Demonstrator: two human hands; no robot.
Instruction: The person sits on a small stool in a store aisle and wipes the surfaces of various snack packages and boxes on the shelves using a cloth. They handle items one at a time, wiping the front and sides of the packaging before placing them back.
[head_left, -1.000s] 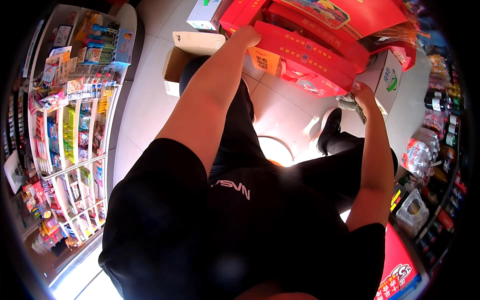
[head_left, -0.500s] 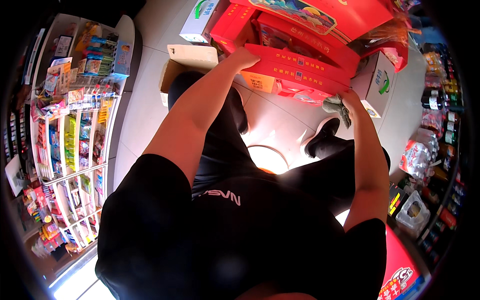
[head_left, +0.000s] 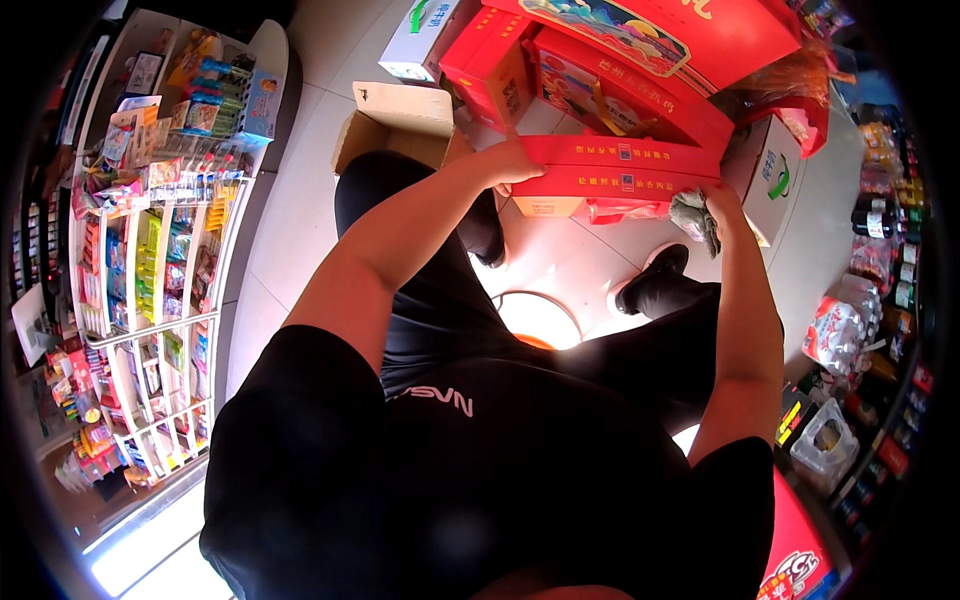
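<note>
Between my two hands is a red gift box (head_left: 600, 168), its long narrow side with gold lettering facing up. My left hand (head_left: 508, 166) grips its left end, fingers curled round the edge. At the right end my right hand (head_left: 722, 204) holds the box and also has a crumpled grey-green cloth (head_left: 692, 216) in its fingers, hanging beside the box. Just beyond stands another red gift box (head_left: 610, 85) with a picture on its front, and a larger red box (head_left: 670, 35) lies farther back.
An open cardboard carton (head_left: 402, 125) stands by my left knee. White cartons flank the red boxes, one at the right (head_left: 768, 165), one at the far left (head_left: 425, 40). A snack shelf (head_left: 150, 250) lines the left; bottles and packs (head_left: 840, 330) line the right. A round, brightly lit seat (head_left: 540, 318) shows between my legs.
Both hands have drawn the red gift box nearer to me and away from the boxes behind. More of the box behind now shows. The view has shifted slightly.
</note>
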